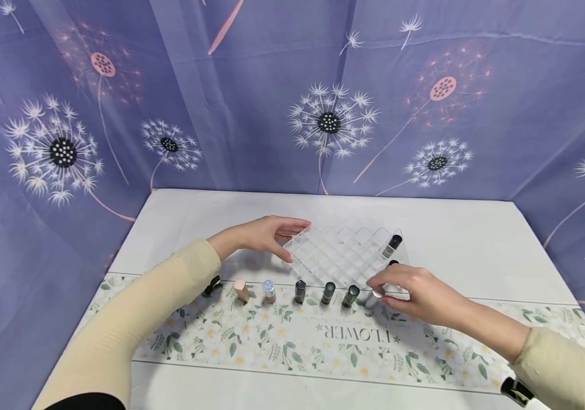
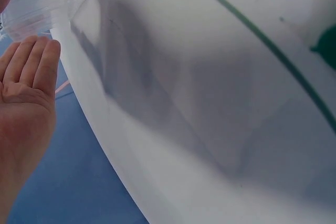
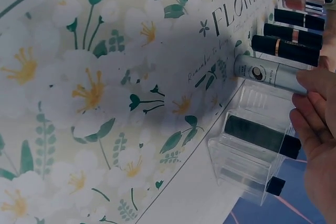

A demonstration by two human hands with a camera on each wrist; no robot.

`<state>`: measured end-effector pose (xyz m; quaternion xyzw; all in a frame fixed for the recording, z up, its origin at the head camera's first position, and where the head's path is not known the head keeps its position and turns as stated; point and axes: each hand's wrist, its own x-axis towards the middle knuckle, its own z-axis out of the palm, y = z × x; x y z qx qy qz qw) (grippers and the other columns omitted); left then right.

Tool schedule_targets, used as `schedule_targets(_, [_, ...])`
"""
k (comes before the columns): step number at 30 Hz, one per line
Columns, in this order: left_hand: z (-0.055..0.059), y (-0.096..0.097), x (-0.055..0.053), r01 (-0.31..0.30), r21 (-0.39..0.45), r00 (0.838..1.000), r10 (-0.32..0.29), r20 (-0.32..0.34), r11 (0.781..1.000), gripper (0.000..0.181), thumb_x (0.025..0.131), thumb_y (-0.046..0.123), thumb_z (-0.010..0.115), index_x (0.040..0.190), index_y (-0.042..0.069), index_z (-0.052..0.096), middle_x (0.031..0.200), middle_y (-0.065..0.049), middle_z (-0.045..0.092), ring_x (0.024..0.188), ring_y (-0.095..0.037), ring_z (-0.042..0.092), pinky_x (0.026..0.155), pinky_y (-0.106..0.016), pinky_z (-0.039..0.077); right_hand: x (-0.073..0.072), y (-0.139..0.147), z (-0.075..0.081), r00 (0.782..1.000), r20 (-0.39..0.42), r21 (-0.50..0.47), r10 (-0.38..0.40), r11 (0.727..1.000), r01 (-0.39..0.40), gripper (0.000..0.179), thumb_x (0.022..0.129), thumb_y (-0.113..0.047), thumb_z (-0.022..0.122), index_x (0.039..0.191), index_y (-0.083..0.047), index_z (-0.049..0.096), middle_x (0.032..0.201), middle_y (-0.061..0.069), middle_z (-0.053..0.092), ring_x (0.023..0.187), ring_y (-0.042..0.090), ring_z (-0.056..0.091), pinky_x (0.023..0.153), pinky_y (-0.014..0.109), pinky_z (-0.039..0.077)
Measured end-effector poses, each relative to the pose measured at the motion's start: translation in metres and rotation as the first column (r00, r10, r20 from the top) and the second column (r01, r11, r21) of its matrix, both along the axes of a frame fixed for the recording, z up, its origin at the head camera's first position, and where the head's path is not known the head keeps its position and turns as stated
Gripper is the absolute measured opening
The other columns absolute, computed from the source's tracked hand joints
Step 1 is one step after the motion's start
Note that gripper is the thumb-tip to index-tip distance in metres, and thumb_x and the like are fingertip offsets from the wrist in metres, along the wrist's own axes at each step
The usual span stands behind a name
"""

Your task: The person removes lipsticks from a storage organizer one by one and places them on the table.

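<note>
A clear plastic lipstick organizer (image 1: 341, 259) with many slots lies on the white table. My left hand (image 1: 262, 233) is at its left end, thumb at the front corner and straight fingers at the back; in the left wrist view the palm and straight fingers show beside the clear plastic. With thumb and fingertips, my right hand (image 1: 420, 293) pinches the top of a silver lip balm tube (image 3: 265, 74), upright in front of the organizer. A dark-capped lipstick (image 1: 392, 245) stands in the organizer's right end, with another black cap (image 1: 394, 263) partly hidden by the right hand.
Left of the silver tube, a row holds black lipsticks (image 1: 351, 296), a pale blue one (image 1: 269, 291), a pink one (image 1: 241, 290) and a black one (image 1: 212, 286) near the left sleeve. A black object (image 1: 516, 392) is by the right sleeve. A dandelion curtain (image 1: 272, 85) hangs behind.
</note>
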<state>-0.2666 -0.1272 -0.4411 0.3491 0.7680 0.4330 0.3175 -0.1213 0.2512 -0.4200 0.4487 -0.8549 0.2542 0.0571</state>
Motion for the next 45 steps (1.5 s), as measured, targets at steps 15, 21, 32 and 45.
schedule_targets(15, [-0.001,0.001,0.0,-0.005,0.003,1.0,0.005,0.006,1.0,0.097,0.088,-0.001,0.086,0.168,0.005,0.032,0.173,-0.011,0.033,0.157,-0.028,0.038,0.126,-0.034,0.037,0.003,0.002,0.003,0.999,0.011,0.037,-0.03,0.999,0.029,0.047,0.082,-0.005,0.09,0.126,-0.009,0.075,0.122,0.0,0.076,0.105,0.016,0.074,0.088,0.039,0.066])
schedule_targets(21, [-0.001,0.0,0.0,0.001,0.004,1.0,-0.001,0.004,1.0,0.097,0.088,-0.002,0.086,0.168,0.005,0.032,0.174,-0.011,0.032,0.158,-0.027,0.037,0.126,-0.032,0.037,0.002,0.006,0.011,0.999,0.0,0.045,-0.051,0.998,0.051,0.051,0.082,-0.009,0.091,0.129,-0.012,0.074,0.125,-0.001,0.075,0.109,0.019,0.074,0.09,0.04,0.066])
schedule_targets(32, [-0.002,0.001,0.0,-0.003,-0.007,1.0,0.003,0.002,1.0,0.097,0.088,0.0,0.087,0.168,0.007,0.032,0.173,-0.009,0.034,0.157,-0.027,0.038,0.126,-0.033,0.037,-0.006,0.015,0.029,0.996,-0.043,0.002,-0.081,0.997,0.081,0.059,0.077,-0.002,0.093,0.132,-0.012,0.074,0.127,0.0,0.075,0.112,0.022,0.073,0.097,0.007,0.05])
schedule_targets(45, [0.001,0.001,0.001,0.001,-0.014,1.0,-0.001,-0.009,1.0,0.096,0.089,0.001,0.087,0.168,0.007,0.033,0.174,-0.009,0.033,0.157,-0.028,0.038,0.127,-0.034,0.037,-0.022,0.024,0.047,0.991,-0.089,0.011,-0.104,0.994,0.105,0.064,0.075,-0.005,0.094,0.135,-0.01,0.072,0.128,0.001,0.076,0.114,0.027,0.073,0.108,0.004,0.039])
